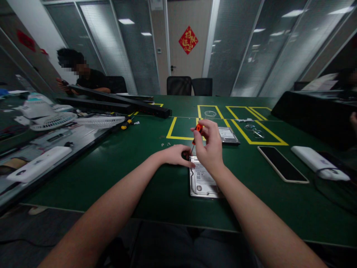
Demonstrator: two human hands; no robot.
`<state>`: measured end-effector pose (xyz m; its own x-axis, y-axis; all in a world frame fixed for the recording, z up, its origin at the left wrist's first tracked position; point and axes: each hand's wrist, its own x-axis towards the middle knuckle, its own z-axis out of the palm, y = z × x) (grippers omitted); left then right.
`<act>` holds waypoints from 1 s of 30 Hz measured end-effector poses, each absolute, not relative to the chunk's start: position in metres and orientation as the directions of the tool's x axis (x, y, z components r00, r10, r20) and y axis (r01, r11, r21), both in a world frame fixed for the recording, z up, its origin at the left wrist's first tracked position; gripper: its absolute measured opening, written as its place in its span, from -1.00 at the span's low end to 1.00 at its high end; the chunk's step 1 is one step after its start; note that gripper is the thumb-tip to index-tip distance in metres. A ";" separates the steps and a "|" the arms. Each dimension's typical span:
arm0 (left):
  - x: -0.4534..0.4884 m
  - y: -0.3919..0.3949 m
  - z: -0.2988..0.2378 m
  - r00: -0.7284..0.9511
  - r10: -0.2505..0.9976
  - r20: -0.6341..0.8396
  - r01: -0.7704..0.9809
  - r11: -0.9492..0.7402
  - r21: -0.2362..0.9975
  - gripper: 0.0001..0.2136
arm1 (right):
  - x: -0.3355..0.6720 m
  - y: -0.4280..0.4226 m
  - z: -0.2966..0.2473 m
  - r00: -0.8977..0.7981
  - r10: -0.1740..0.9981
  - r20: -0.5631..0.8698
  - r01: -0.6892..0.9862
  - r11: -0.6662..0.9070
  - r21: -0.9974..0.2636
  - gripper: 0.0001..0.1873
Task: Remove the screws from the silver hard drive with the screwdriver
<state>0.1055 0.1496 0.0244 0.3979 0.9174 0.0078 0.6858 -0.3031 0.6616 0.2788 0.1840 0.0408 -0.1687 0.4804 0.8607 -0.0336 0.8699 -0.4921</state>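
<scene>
A silver hard drive (201, 182) lies flat on the green table (139, 175) in front of me. My right hand (209, 147) is closed round a small screwdriver with an orange handle (198, 129); its thin shaft points down at the drive's far left corner. My left hand (176, 154) rests on the table at that same corner, fingers curled against the drive's edge beside a small dark object. Whether it grips anything is hidden.
A second hard drive (228, 134) lies by yellow taped squares (182, 128). Tiny screws (165, 143) sit left of them. A phone (282, 164) and white power bank (318, 162) lie right. Fan parts (55, 121), long black bars (117, 102) and a seated person (86, 76) are at left.
</scene>
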 end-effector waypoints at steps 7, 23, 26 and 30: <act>0.105 0.150 0.024 0.397 0.918 0.008 0.694 -0.306 0.651 -0.43 | 0.278 0.185 0.040 -0.154 0.476 0.866 -0.068 0.869 -0.490 -0.70; 0.105 0.149 0.026 0.389 0.921 -0.009 0.677 -0.280 0.680 -0.45 | 0.282 0.180 0.049 -0.148 0.406 0.902 0.043 0.914 -0.404 -0.75; 0.105 0.149 0.025 0.397 0.918 0.003 0.667 -0.291 0.686 -0.46 | 0.283 0.177 0.051 -0.147 0.391 0.909 0.051 0.920 -0.387 -0.78; 0.105 0.150 0.022 0.404 0.915 0.019 0.671 -0.311 0.673 -0.46 | 0.284 0.176 0.052 -0.165 0.393 0.905 0.045 0.919 -0.391 -0.76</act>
<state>0.1051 0.1502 0.0224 0.4037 0.9147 0.0193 0.6714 -0.3106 0.6729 0.2842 0.1764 0.0521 -0.1650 0.3930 0.9046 0.0453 0.9193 -0.3910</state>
